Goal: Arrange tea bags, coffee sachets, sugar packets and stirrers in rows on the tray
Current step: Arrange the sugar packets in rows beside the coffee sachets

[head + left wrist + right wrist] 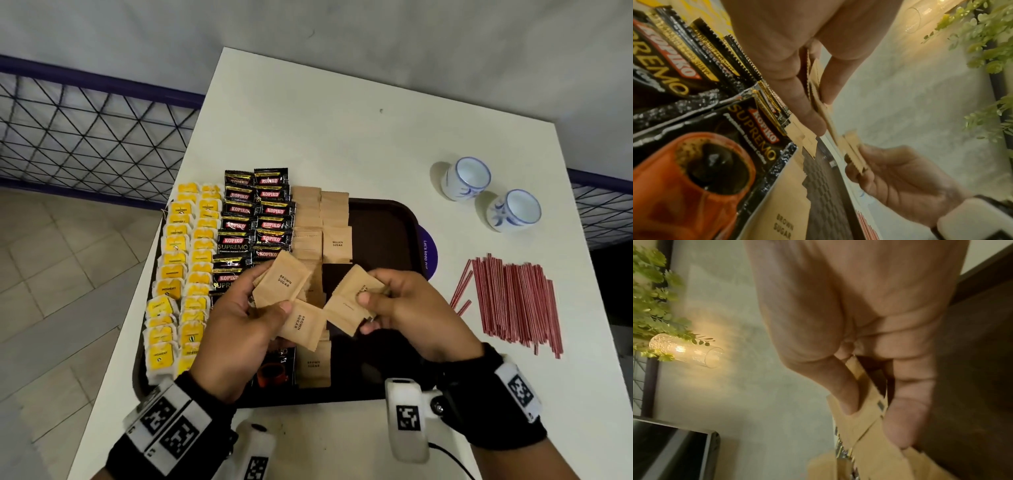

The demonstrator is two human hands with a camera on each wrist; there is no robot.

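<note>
A dark brown tray (383, 219) holds two columns of yellow tea bags (186, 270), two columns of black Kopiko coffee sachets (255, 219) and columns of brown sugar packets (322, 222). My left hand (239, 318) grips a fan of brown sugar packets (286, 284) above the tray's middle, thumb on top; the packets' edges (818, 100) show between its fingers. My right hand (407, 308) pinches other brown sugar packets (349, 301) just to the right, thumb (846, 392) pressed on them. Red stirrers (513, 301) lie in a loose pile on the table right of the tray.
Two white-and-blue cups (466, 178) (513, 210) stand on the white table (325, 120) at the back right. The tray's right half is bare. A blue mesh railing (85, 126) runs behind the table on the left.
</note>
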